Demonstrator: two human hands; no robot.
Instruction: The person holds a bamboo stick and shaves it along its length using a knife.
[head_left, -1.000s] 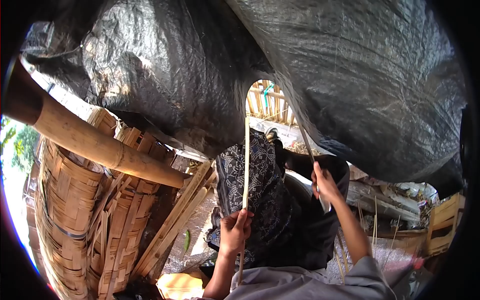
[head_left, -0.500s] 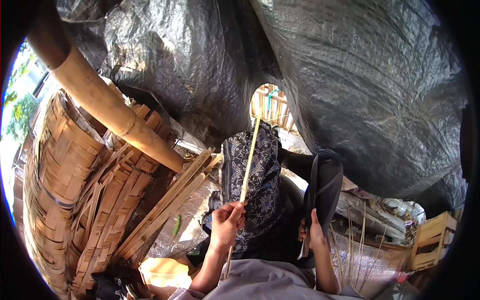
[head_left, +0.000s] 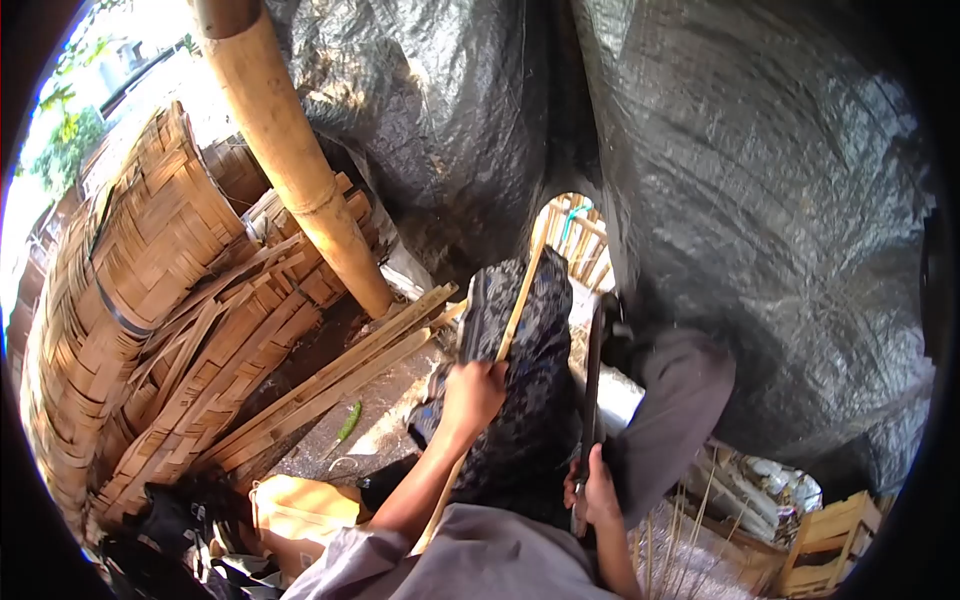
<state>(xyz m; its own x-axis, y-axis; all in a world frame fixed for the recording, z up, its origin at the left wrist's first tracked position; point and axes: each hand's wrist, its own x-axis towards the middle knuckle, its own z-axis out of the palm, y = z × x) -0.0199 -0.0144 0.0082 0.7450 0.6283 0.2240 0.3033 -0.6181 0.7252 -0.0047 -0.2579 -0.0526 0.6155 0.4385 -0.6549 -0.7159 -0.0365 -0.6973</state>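
My left hand [head_left: 474,398] is closed around a thin bamboo strip [head_left: 522,305]. The strip slants from my lap up toward the gap in the dark sheeting. On the right, my right hand [head_left: 598,492] grips a long dark-bladed machete [head_left: 594,375] by its lower end, blade pointing up. The blade is to the right of the strip and apart from it. Behind the strip, a dark patterned cloth [head_left: 490,300] lies over my leg. My left fingertips are hidden by the back of the hand.
Rolled woven bamboo mats [head_left: 165,225] stand at left beside a thick bamboo pole [head_left: 290,160]. Split bamboo slats [head_left: 340,385] lean nearby, and a green chilli-like pod [head_left: 349,421] lies on the ground. Dark plastic sheeting [head_left: 760,190] hangs ahead. A wooden crate [head_left: 825,545] sits at lower right.
My left hand has turned, its back now upward, and slid up along the strip. The machete has moved left and stands more edge-on. My right knee has shifted outward; the view has tilted.
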